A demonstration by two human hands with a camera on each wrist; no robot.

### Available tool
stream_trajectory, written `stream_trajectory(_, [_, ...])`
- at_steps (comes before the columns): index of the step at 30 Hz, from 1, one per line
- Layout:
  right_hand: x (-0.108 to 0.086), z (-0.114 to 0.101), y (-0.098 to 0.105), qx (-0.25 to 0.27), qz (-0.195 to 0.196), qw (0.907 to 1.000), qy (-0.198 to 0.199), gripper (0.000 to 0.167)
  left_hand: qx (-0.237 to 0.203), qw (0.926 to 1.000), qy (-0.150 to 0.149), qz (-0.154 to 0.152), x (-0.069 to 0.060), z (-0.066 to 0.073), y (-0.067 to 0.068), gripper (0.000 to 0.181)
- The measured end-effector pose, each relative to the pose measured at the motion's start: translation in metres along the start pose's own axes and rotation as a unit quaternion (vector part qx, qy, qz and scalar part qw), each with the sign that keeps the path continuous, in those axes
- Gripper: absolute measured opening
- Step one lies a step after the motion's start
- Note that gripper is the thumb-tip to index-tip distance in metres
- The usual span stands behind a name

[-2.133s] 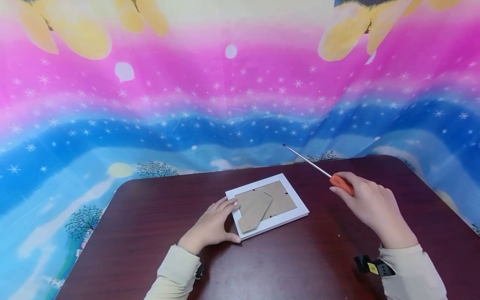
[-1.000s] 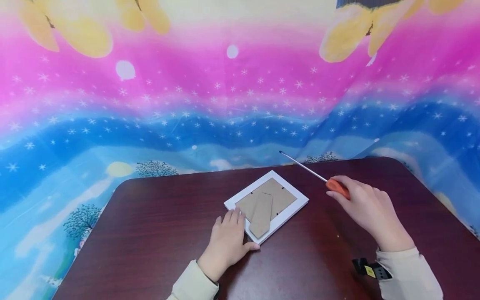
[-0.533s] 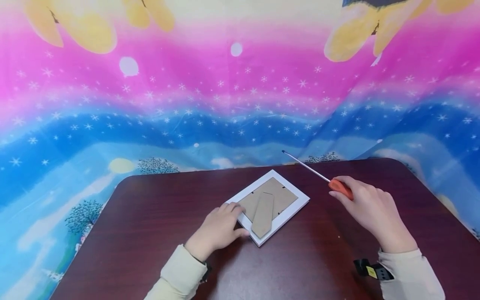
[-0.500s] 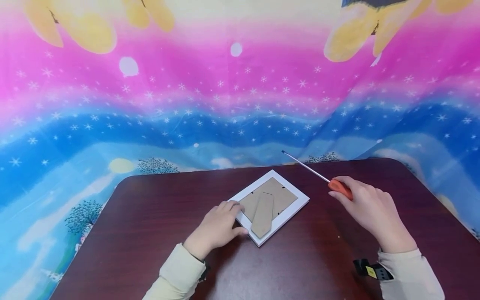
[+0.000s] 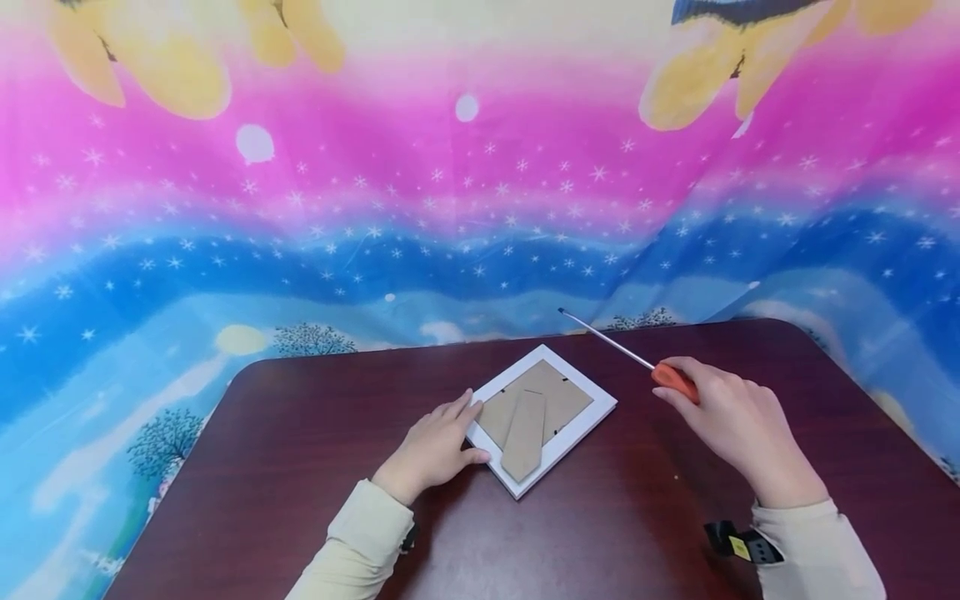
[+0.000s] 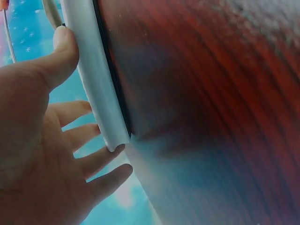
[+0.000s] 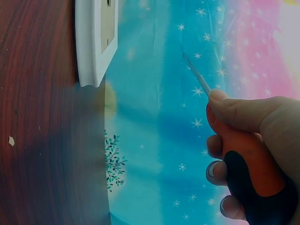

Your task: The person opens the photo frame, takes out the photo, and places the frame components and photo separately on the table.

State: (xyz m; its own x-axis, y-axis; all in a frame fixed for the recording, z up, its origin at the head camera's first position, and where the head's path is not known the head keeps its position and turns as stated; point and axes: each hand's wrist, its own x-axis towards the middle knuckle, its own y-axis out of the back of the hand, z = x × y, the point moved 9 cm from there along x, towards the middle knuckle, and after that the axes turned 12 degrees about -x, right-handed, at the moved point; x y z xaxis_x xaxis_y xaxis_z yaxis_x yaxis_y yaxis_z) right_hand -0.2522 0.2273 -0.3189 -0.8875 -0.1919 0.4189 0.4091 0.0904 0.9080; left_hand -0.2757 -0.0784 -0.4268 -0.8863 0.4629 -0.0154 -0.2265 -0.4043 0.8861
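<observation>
A white picture frame lies back side up on the table, turned diagonally, with a brown backing board and a brown stand flap. My left hand touches its left edge with spread, fairly straight fingers; the left wrist view shows the thumb and fingers of this hand along the white rim. My right hand grips the orange handle of a screwdriver, whose shaft points up and left above the table, beyond the frame. In the right wrist view, the handle is orange and black.
The dark red-brown table has rounded far corners. A printed cloth in pink, blue and yellow hangs behind and beside it. A black strap is at my right cuff. A small pale speck lies on the table.
The picture frame has turned from a slight tilt to a diagonal position over about two seconds. My left hand's fingers have shifted and straightened along its edge. The right hand has hardly moved.
</observation>
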Motion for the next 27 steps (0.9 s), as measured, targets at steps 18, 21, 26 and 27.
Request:
stream_trajectory(18, [0.0,-0.008,-0.004,-0.001,-0.006,0.9999,0.012,0.04,0.081,0.9942,0.048,0.052,-0.011,0.021,0.002,0.073])
stream_trajectory(21, [-0.001,-0.01,-0.004,-0.004,0.0,0.9999,0.014,0.04,0.092,0.9917,0.05,0.075,-0.012,0.024,0.002,0.074])
stream_trajectory(26, [-0.002,-0.011,-0.003,-0.006,0.003,0.9998,0.016,0.039,0.125,0.9837,0.045,0.121,-0.016,0.031,0.003,0.076])
stream_trajectory(27, [-0.002,-0.011,-0.003,-0.005,0.001,0.9999,0.016,0.04,0.132,0.9817,0.045,0.13,-0.016,0.032,0.002,0.076])
